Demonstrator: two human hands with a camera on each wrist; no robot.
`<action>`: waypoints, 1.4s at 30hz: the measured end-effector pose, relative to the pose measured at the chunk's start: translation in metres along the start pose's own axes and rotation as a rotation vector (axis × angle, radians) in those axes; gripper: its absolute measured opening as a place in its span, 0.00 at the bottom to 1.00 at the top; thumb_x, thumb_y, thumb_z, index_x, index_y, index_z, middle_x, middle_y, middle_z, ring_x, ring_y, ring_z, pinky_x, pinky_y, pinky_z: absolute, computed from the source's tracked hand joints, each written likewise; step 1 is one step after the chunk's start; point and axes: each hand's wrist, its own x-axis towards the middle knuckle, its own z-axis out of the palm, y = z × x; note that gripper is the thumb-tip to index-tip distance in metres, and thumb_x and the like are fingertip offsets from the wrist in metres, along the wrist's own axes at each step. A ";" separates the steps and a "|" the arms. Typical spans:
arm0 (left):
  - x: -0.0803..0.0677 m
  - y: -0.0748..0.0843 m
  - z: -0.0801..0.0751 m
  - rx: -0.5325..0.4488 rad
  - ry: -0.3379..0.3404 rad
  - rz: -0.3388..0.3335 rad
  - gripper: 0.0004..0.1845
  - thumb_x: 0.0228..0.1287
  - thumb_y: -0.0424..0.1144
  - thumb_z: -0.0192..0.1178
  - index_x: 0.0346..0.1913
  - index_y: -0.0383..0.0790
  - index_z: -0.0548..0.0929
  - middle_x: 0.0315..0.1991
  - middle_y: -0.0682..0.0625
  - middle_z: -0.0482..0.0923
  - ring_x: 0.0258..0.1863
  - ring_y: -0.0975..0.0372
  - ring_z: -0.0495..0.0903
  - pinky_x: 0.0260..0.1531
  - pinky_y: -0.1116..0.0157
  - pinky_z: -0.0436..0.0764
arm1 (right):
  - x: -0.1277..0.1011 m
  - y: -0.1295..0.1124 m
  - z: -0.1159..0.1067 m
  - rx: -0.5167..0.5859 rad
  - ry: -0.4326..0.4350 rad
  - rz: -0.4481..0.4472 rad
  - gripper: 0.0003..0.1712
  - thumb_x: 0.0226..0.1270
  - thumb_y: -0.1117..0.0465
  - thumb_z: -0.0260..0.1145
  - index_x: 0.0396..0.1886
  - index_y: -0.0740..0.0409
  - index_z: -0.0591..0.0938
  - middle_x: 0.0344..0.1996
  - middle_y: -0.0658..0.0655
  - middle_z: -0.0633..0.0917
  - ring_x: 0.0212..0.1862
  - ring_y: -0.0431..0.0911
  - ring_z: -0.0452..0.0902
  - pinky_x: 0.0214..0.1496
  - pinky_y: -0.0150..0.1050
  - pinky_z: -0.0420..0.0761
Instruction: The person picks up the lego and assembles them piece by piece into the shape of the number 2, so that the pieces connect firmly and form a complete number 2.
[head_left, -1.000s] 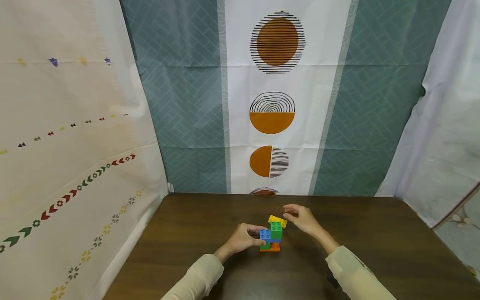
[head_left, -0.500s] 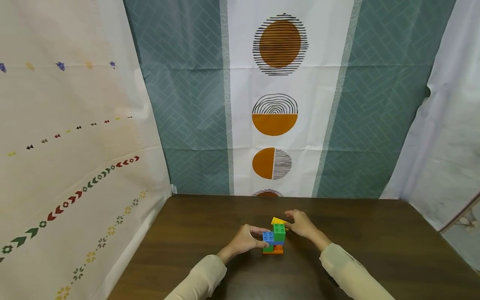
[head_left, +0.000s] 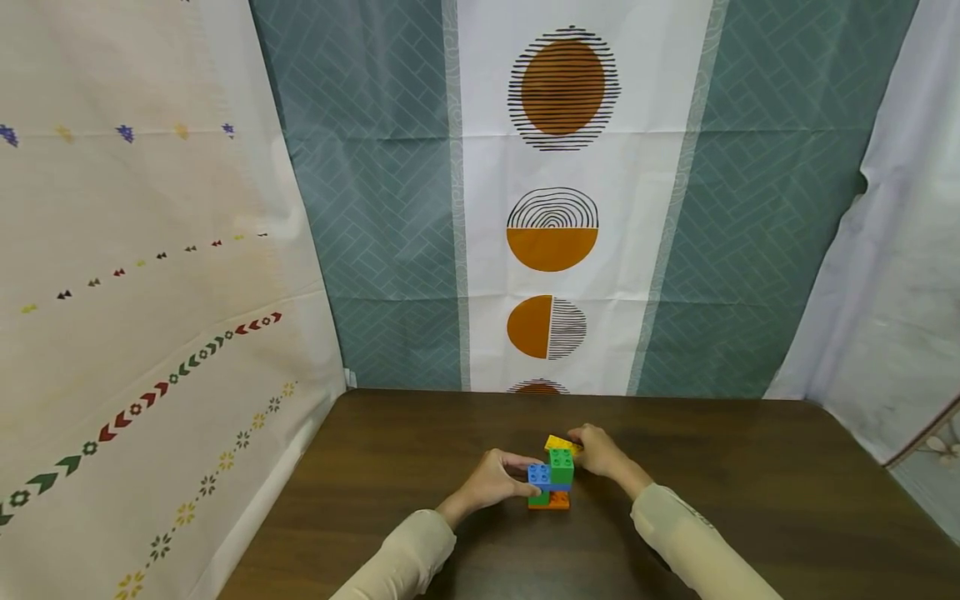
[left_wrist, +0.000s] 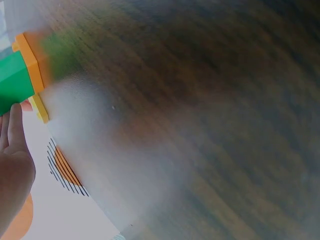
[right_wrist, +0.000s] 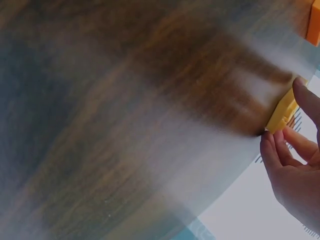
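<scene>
A small stack of toy building bricks stands on the table in the head view: an orange plate (head_left: 558, 502) at the bottom, a green brick below, a blue brick (head_left: 538, 473) across it and a green brick (head_left: 561, 467) on top. My left hand (head_left: 491, 480) grips the stack from the left, thumb in front and fingers behind. Just behind the stack lies a yellow brick (head_left: 558, 443), low and flat. My right hand (head_left: 602, 452) pinches it; in the right wrist view, thumb and fingertips are at opposite ends of the yellow brick (right_wrist: 283, 109).
The dark brown wooden table (head_left: 420, 425) runs back to a hanging cloth (head_left: 390, 333) in teal and white with orange circles. Patterned pale cloth (head_left: 247, 467) borders the left side, and white cloth (head_left: 847, 333) hangs at the right.
My right hand has come down and inward to the yellow brick and now pinches it. The left hand keeps its grip on the stack. The head view has shifted slightly.
</scene>
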 end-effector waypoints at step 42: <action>0.004 0.001 -0.004 0.067 -0.050 0.030 0.19 0.51 0.36 0.73 0.49 0.40 0.88 0.42 0.45 0.88 0.36 0.63 0.85 0.38 0.67 0.85 | -0.020 -0.018 -0.039 0.165 -0.014 -0.132 0.17 0.58 0.69 0.67 0.47 0.73 0.81 0.43 0.67 0.85 0.45 0.55 0.81 0.52 0.51 0.82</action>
